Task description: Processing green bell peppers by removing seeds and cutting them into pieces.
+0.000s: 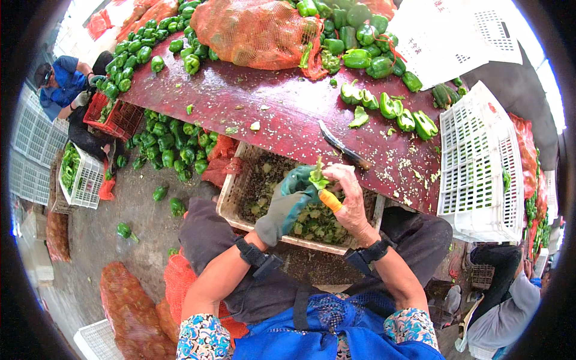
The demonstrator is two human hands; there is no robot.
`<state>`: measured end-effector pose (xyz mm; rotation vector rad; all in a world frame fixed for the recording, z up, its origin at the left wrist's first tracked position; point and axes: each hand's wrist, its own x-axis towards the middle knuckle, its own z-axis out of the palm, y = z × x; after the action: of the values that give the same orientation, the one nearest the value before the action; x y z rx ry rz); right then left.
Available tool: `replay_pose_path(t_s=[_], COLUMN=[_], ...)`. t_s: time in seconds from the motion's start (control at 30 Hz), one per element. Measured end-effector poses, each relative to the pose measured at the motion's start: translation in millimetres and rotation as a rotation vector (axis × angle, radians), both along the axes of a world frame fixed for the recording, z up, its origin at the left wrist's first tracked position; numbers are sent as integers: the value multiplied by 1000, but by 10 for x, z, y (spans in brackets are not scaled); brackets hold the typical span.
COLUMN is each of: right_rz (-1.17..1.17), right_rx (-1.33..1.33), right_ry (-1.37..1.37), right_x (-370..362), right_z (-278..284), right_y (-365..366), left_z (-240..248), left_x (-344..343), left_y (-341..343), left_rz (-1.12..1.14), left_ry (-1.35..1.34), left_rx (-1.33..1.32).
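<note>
A light green piece of pepper (317, 174) shows between my two hands, above a pale crate (227, 207) by my knees. My left hand (292, 201), in a green and grey glove, is closed on it. My right hand (350, 198) is bare apart from an orange cover on one digit; its fingers curl against the same piece, partly hiding it. Seeds and pepper scraps (321, 223) lie in the crate below. On the red table just ahead rests a knife (343, 146) with a dark handle. Beyond it, cut pepper halves (405, 120) lie in a row.
The red tabletop (270, 105) is strewn with seeds. A mesh sack (255, 33) and whole green peppers (359, 58) sit at its far side. White crates (474, 174) stand at right. Peppers (170, 144) and sacks (135, 312) are on the floor at left. Other people sit nearby.
</note>
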<state>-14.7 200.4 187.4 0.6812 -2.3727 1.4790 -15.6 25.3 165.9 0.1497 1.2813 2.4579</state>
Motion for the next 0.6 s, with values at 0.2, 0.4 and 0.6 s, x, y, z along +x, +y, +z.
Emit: replay_pose_path(t_s=[0.2, 0.4, 0.6], right_rz=[-157, -20, -192], right_rx=[66, 252, 371], right_ry=[-15, 219, 139], right_x=[80, 86, 237], right_z=[124, 56, 76], right_y=[-63, -68, -235], left_z=[46, 35, -97], left_x=[1, 39, 132], left_y=[-32, 22, 94], left_rz=[-48, -6, 176], left_ry=[37, -19, 94], left_rx=[-66, -101, -212])
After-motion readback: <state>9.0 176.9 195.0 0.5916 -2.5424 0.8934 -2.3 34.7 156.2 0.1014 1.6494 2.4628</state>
